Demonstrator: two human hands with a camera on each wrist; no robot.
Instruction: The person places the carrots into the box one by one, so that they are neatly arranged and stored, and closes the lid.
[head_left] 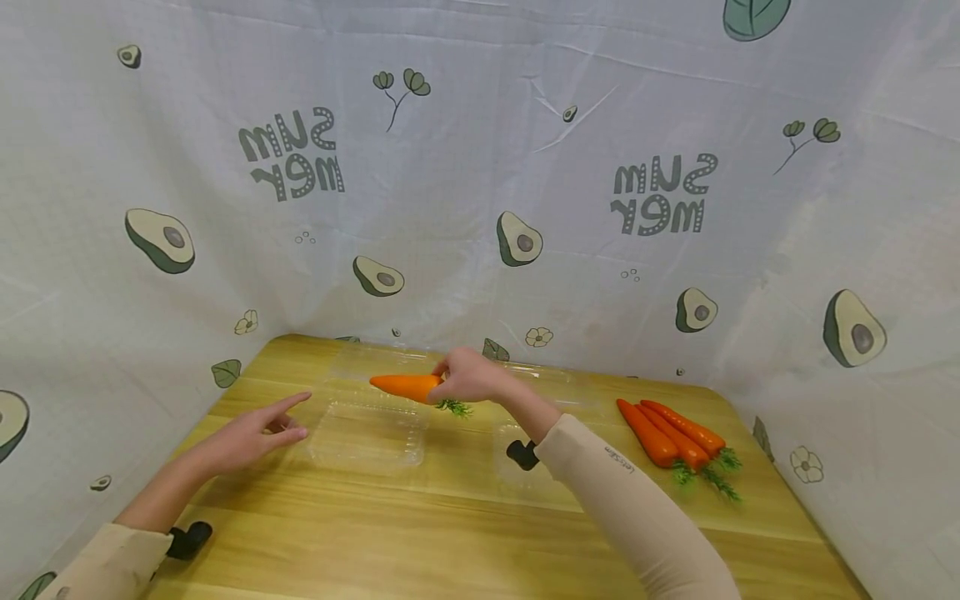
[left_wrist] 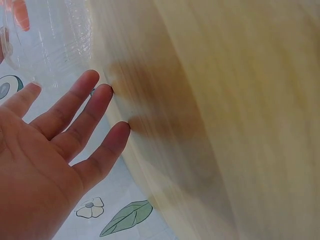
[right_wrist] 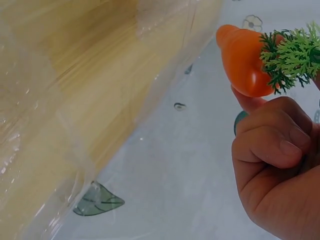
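My right hand (head_left: 471, 377) grips an orange carrot (head_left: 405, 386) near its leafy end, holding it roughly level above the left clear plastic container (head_left: 367, 433). In the right wrist view the carrot (right_wrist: 245, 62) shows its thick end and green leaves (right_wrist: 295, 55), with the fingers curled below. My left hand (head_left: 258, 433) holds nothing and hovers just left of that container, fingers spread. The left wrist view shows the left palm (left_wrist: 45, 155) with fingers extended beside the table edge, the clear container (left_wrist: 55, 40) beyond the fingertips.
Several carrots (head_left: 667, 433) with green tops lie together on the right of the wooden table (head_left: 360, 533). A second clear container (head_left: 517, 483) stands right of the first, partly behind the right forearm. A white patterned curtain (head_left: 465, 167) hangs along the back and sides.
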